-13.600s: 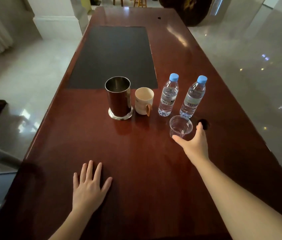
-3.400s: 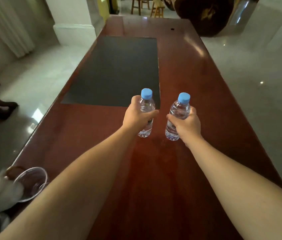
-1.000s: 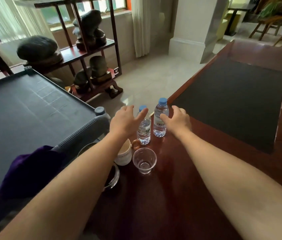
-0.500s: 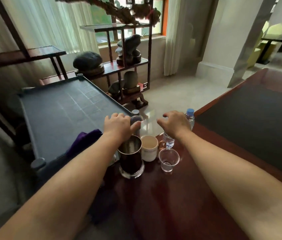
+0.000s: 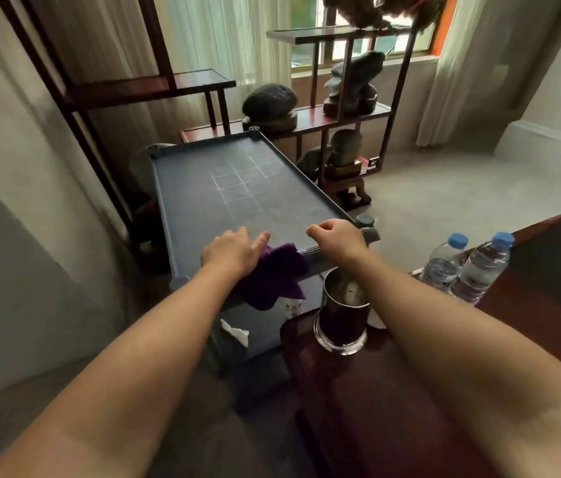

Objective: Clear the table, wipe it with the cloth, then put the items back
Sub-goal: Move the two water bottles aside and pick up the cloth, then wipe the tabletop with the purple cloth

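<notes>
Bench [image 5: 358, 391], dark red wood, fills the lower right, cut off by the frame and both forearms. The grey cart [image 5: 237, 191] stands at centre, a purple cloth [image 5: 272, 276] draped over its near rail. Left hand [image 5: 229, 253] rests on the cloth, fingers fairly straight; right hand [image 5: 337, 239] hovers loosely curled, holding nothing. A metal cup [image 5: 341, 319] is partly hidden behind the right forearm. Two bottles [image 5: 468, 267] at right have unreadable labels.

Daylight came softly through the curtained window [image 5: 358, 43]; the room was dim, edges bowed by wide-angle distortion, details slightly blurred.
</notes>
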A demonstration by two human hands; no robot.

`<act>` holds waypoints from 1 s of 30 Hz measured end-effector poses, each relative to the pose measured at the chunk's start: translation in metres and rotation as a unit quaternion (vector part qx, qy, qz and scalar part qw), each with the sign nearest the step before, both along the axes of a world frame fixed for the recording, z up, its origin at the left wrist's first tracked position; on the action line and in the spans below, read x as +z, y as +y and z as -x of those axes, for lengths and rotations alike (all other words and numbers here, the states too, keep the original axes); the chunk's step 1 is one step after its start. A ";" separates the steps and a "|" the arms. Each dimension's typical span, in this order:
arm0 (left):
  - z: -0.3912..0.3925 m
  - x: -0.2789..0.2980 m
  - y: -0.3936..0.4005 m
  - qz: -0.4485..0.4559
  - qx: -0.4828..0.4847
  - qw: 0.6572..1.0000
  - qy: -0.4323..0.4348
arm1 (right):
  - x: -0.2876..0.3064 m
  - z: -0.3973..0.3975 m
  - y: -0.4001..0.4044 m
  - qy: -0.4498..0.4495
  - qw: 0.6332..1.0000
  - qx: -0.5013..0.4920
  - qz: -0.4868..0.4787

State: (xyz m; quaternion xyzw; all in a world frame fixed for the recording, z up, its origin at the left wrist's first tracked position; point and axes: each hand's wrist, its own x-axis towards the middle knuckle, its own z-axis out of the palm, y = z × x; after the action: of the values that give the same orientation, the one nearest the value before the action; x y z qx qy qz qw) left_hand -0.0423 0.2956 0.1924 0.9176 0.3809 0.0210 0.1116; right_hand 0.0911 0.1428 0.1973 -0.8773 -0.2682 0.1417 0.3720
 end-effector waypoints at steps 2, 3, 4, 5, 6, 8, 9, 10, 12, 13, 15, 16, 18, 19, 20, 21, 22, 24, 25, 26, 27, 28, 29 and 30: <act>0.002 -0.005 0.005 0.035 0.023 0.999 0.005 | -0.004 0.003 0.010 0.001 1.000 0.011 0.013; 0.002 -0.008 0.006 0.053 0.031 0.998 0.010 | -0.006 0.004 0.014 0.002 1.000 0.016 0.018; 0.002 -0.011 0.008 0.072 0.035 0.997 0.015 | -0.007 0.005 0.018 0.004 1.000 0.019 0.021; 0.001 -0.013 0.009 0.090 0.036 0.995 0.022 | -0.009 0.006 0.021 0.008 1.000 0.021 0.022; 0.000 -0.016 0.011 0.111 0.036 0.993 0.026 | -0.010 0.007 0.023 0.012 0.999 0.022 0.023; -0.003 -0.019 0.011 0.165 0.041 0.985 0.023 | -0.011 0.009 0.026 0.015 0.999 0.027 0.029; -0.005 -0.019 0.010 0.195 0.043 0.980 0.016 | -0.012 0.010 0.027 0.015 0.999 0.029 0.033; -0.007 -0.020 0.010 0.220 0.043 0.975 0.009 | -0.012 0.011 0.027 0.015 0.999 0.030 0.035; -0.010 -0.019 0.009 0.244 0.030 0.969 -0.005 | -0.011 0.011 0.028 0.013 0.999 0.030 0.036; -0.011 -0.019 0.009 0.246 0.019 0.969 -0.018 | -0.012 0.010 0.028 0.015 0.999 0.030 0.035; -0.014 -0.017 0.008 0.235 0.002 0.970 -0.056 | -0.012 0.010 0.027 0.024 0.999 0.037 0.028; -0.014 -0.016 0.007 0.230 0.004 0.970 -0.079 | -0.013 0.011 0.026 0.030 0.998 0.041 0.023; -0.013 -0.010 0.002 0.230 0.018 0.964 -0.133 | -0.013 0.012 0.025 0.045 0.998 0.043 0.005; -0.013 -0.007 0.000 0.236 0.024 0.958 -0.164 | -0.012 0.014 0.023 0.056 0.998 0.040 -0.008; -0.014 -0.003 -0.003 0.243 0.028 0.950 -0.195 | -0.010 0.015 0.022 0.073 0.997 0.030 -0.026; -0.014 0.003 -0.006 0.253 0.028 0.940 -0.225 | -0.008 0.017 0.020 0.102 0.993 0.015 -0.053; -0.015 0.009 -0.010 0.264 0.025 0.931 -0.252 | -0.006 0.019 0.018 0.144 0.986 -0.001 -0.089; -0.017 0.025 -0.021 0.280 0.005 0.915 -0.292 | -0.001 0.022 0.012 0.257 0.951 -0.016 -0.172; -0.018 0.033 -0.028 0.289 -0.009 0.908 -0.305 | 0.002 0.024 0.008 0.308 0.927 -0.017 -0.211; -0.019 0.041 -0.035 0.299 -0.021 0.900 -0.316 | 0.004 0.025 0.004 0.346 0.906 -0.018 -0.243; -0.020 0.047 -0.044 0.309 -0.030 0.892 -0.328 | 0.006 0.025 -0.001 0.370 0.890 -0.020 -0.266; -0.022 0.054 -0.053 0.318 -0.036 0.884 -0.340 | 0.007 0.024 -0.007 0.386 0.878 -0.022 -0.284; -0.024 0.060 -0.063 0.330 -0.042 0.875 -0.351 | 0.008 0.024 -0.013 0.395 0.869 -0.025 -0.298; -0.027 0.066 -0.073 0.344 -0.048 0.866 -0.359 | 0.010 0.023 -0.021 0.403 0.859 -0.027 -0.313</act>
State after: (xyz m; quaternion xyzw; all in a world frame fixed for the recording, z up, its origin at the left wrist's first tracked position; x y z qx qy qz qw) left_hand -0.0153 0.2225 0.2585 0.7674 0.2529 0.2114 0.5500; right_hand 0.0681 0.1214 0.2070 -0.5875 -0.1012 0.3817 0.7063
